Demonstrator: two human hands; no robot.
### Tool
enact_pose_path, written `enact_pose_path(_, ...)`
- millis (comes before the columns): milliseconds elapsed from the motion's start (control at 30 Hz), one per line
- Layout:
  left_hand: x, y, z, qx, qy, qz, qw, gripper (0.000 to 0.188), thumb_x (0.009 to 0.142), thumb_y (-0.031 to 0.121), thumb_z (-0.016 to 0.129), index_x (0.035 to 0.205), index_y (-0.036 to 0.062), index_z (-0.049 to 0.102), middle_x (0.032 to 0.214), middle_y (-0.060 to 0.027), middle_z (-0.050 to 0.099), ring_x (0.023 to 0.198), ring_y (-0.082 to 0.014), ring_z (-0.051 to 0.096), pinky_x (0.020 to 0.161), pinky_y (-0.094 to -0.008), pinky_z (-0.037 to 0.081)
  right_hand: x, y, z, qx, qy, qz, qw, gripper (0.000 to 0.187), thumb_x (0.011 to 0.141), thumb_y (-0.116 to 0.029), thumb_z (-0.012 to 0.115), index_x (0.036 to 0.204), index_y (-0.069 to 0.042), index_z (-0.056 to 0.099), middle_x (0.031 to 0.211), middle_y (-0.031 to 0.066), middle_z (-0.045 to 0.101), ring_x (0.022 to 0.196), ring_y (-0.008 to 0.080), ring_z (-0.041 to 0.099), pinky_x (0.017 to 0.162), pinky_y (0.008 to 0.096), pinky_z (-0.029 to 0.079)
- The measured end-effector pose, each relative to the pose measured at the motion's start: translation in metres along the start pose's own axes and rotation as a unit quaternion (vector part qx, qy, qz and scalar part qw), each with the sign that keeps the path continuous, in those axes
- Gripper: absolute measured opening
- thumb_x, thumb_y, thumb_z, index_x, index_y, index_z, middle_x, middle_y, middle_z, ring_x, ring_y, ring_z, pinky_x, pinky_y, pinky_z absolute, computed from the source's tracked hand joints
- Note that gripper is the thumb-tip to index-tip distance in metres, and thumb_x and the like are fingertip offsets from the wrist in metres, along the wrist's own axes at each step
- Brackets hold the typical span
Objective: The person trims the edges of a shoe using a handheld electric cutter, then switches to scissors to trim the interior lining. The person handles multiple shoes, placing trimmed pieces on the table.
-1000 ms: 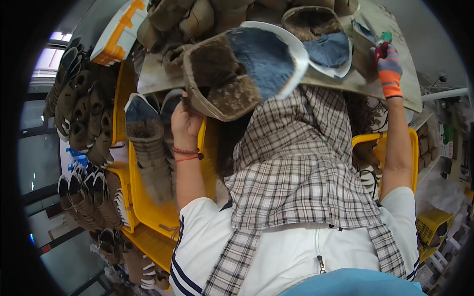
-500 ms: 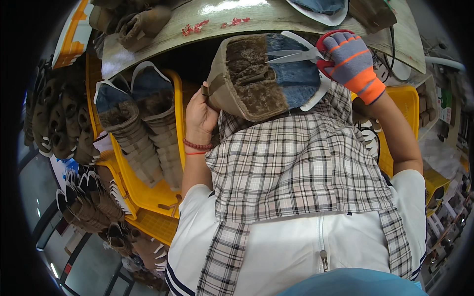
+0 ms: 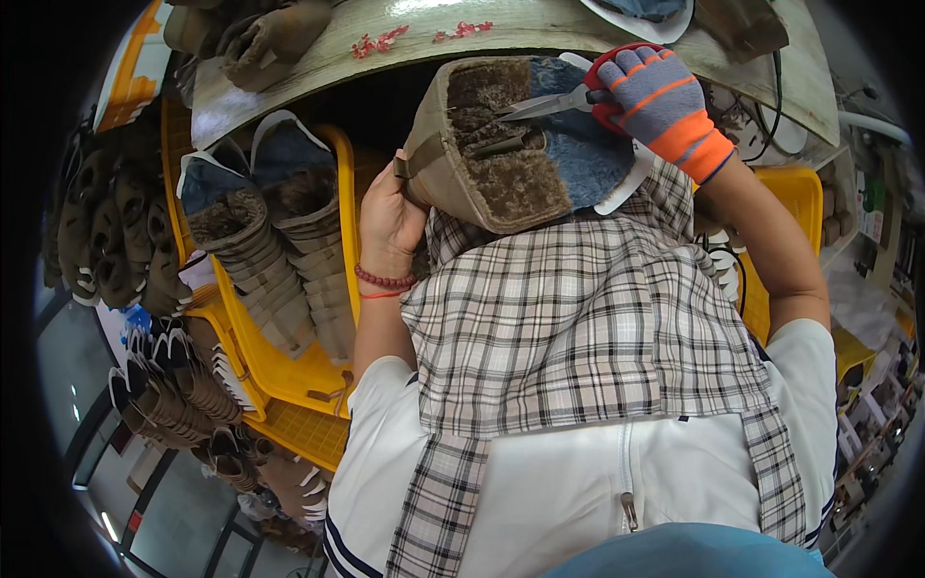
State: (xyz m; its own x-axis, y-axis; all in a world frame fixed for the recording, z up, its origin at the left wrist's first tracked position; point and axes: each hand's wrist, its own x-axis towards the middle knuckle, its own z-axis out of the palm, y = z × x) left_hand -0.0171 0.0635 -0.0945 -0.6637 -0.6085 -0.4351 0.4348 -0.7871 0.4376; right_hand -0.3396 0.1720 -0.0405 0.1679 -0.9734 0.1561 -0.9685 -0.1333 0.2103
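Observation:
A shoe upper [image 3: 525, 183] with brown fleece and blue lining rests over my lap, its inside facing up. Bare, my left hand [image 3: 393, 210] grips its tan edge from the left, the thumb on top and the fingers partly hidden beneath. In a grey and orange striped glove, my right hand [image 3: 647, 94] is closed round the red handles of a pair of scissors [image 3: 559, 103]. The blades point left, a little apart, with their tips over the brown fleece near a loose strip in the middle of the upper.
A wooden table [image 3: 540, 34] runs along the far side, with more brown uppers [image 3: 275, 43] on its left end. Left of me, a yellow basket [image 3: 342, 183] holds stacked uppers [image 3: 236, 250]. Another yellow basket [image 3: 795, 207] stands on the right. A black cord [image 3: 776, 101] hangs off the table.
My right hand has shifted left with the scissors, whose tips are now further over the brown fleece. The blades look less spread. My left hand keeps its grip on the upper.

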Motion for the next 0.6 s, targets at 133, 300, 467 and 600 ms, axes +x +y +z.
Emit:
enact_pose_path(133,0.0012,-0.0003,-0.0062,-0.013,-0.019,-0.003,1.0,0.035,0.099,0.018,0.039,0.124,-0.0057,0.047,0.124,-0.0139,0.053,0.109,-0.0242,0.054,0.095,-0.0368,0.044,-0.0019,0.0015,0.0015,0.0,0.008,-0.004,1.0,0.036,0.069,-0.037,0.071,0.093,-0.012,0.063,0.091,0.0044,0.058,0.09,0.0227,0.056,0.076,0.0348,0.042)
enact_pose_path(300,0.0013,-0.0014,-0.0076,-0.01,-0.016,-0.003,1.0,0.035,0.099,0.017,0.039,0.123,-0.0055,0.047,0.124,-0.0137,0.054,0.11,-0.0242,0.054,0.096,-0.0369,0.043,-0.0033,-0.0017,0.0004,-0.011,0.011,0.002,1.0,0.034,0.07,-0.038,0.069,0.093,-0.014,0.062,0.09,0.0037,0.057,0.09,0.0222,0.056,0.076,0.0343,0.042)
enact_pose_path(467,0.0001,-0.003,-0.0079,-0.008,-0.012,-0.001,1.0,0.034,0.099,0.017,0.039,0.123,-0.005,0.047,0.123,-0.0133,0.054,0.109,-0.0241,0.054,0.096,-0.037,0.043,-0.0007,-0.0051,-0.0022,0.0,0.006,-0.006,1.0,0.032,0.071,-0.036,0.069,0.092,-0.014,0.062,0.09,0.0027,0.058,0.088,0.0215,0.057,0.076,0.0338,0.042)
enact_pose_path(600,-0.0004,-0.0045,-0.0047,0.003,0.008,0.004,1.0,0.033,0.098,0.019,0.04,0.119,-0.0057,0.05,0.119,-0.0141,0.057,0.106,-0.0243,0.056,0.094,-0.037,0.044,-0.0082,-0.0039,0.0024,0.006,-0.024,0.02,0.999,0.031,0.072,-0.035,0.069,0.095,-0.015,0.061,0.089,0.0029,0.059,0.085,0.021,0.058,0.074,0.0337,0.043)
